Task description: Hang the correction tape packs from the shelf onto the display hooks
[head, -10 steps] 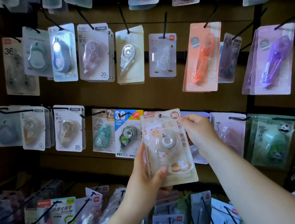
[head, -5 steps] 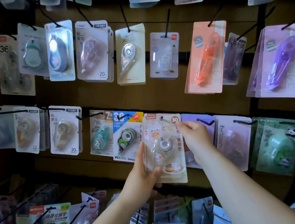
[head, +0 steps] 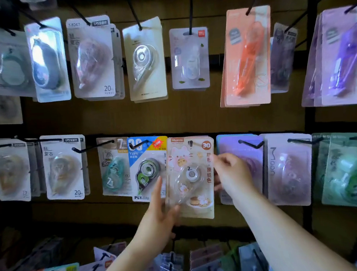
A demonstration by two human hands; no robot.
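Note:
A peach correction tape pack [head: 191, 177] with a cat picture and a "30" badge sits against the middle row of the display wall, its top hole at a black hook [head: 190, 143]. My left hand [head: 160, 214] grips its lower left edge, thumb on the front. My right hand [head: 230, 174] pinches the pack's right edge. More cards of the same kind appear stacked behind it.
A blue "30 NEW" pack [head: 147, 168] hangs just left, a purple pack [head: 241, 151] and a "Moon" pack [head: 288, 169] just right. An upper row holds orange [head: 246, 56] and purple [head: 343, 56] packs. Black hooks jut out everywhere. More stock lies below.
Both hands have carried the peach pack up and toward the wall, from below the hook row to level with it. The camera has moved closer.

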